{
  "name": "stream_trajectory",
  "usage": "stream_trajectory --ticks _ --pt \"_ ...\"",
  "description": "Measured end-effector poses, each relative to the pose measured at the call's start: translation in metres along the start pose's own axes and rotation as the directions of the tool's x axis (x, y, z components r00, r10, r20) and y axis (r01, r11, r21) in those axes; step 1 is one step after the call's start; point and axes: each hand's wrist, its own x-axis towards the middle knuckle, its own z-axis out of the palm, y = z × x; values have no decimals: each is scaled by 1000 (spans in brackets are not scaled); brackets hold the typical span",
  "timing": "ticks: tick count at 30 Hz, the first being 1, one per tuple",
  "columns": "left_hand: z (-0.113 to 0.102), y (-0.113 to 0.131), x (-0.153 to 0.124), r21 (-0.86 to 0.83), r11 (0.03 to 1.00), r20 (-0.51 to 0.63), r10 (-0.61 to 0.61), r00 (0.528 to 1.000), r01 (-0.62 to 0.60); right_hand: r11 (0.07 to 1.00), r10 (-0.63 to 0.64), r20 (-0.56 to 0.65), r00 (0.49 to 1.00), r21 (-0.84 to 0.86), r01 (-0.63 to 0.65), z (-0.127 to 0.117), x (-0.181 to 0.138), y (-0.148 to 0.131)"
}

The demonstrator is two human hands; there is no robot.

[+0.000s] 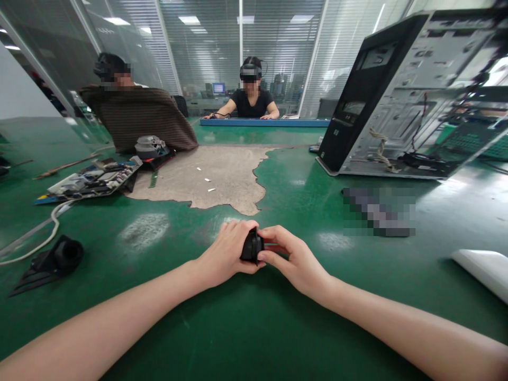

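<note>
Cupped in a half-closed left hand (226,248) and pinched at its flange (256,248) between thumb and fingertips of a partly open right hand (296,259): a black flanged plastic part (250,246), nearer than the HP computer tower (391,100) and to its left. At risk, seemingly, of dropping onto the green tabletop (254,323) with any loosening of the left-hand curl, or of twisting askew under uneven pressure from the right fingertips, with so little of the flange in hold. Left of the tower on that scuffed green: a tan patch (226,164) with ragged edges, dotted with white scraps (211,190). Farther left of it, a crowded circuit board (95,180), a pale cable (54,225) and, nearer, a black funnel-like part (65,255). Just in front of the tower, a blurred-out object (375,211); on its near right, a white casing (484,267). Beyond the tower to the left, past a blue ledge (262,122), a seated co-worker (252,101) in black top and headset; farther left, a second co-worker (113,69) behind brown striped fabric (138,116); at the back, a glass partition (200,47) with blinds.
</note>
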Motion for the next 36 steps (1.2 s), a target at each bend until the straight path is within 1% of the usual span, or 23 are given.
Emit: stream_trajectory --ticks 2,4,10,13,15,18,20,23,26,29,31,33,36 --pt "1 0 0 10 1000 -5 3 1000 -3 1000 -17 -11 1000 19 18 1 -2 0" --pt "1 0 0 16 1000 -4 11 1000 -10 999 -8 -12 1000 42 9 3 -2 -1" --pt "-1 0 0 -14 1000 13 3 1000 -3 993 77 -16 997 91 -76 1 4 -5" --pt "-2 1 -1 -13 1000 19 11 1000 -11 988 113 17 993 105 -114 -1 5 -4" --pt "-2 1 -1 -2 1000 17 19 1000 -19 994 82 52 995 73 -86 -2 4 -3" --pt "-1 1 -1 8 1000 16 9 1000 -9 998 -51 60 997 -41 54 -4 0 -1" --pt "-1 0 -1 7 1000 15 -4 1000 4 989 -105 69 992 -100 112 -5 -1 -1" --pt "0 0 0 2 1000 16 -1 1000 1 989 -91 61 994 -108 97 -4 -1 0" --pt "-1 0 0 -2 1000 28 9 1000 -9 998 -35 39 999 -53 37 -2 2 0" --pt "-2 0 0 0 1000 28 11 1000 -11 1000 27 53 998 0 -27 -2 4 -2" --pt "-3 1 0 2 1000 27 17 999 -17 999 37 72 997 3 -37 -2 5 -2" --pt "-3 1 0 -1 1000 28 21 999 -21 999 4 101 995 -35 -1 -3 4 -3" --pt "-3 1 -1 -11 1000 22 14 1000 -14 978 -126 130 983 -150 145 -5 2 -2"
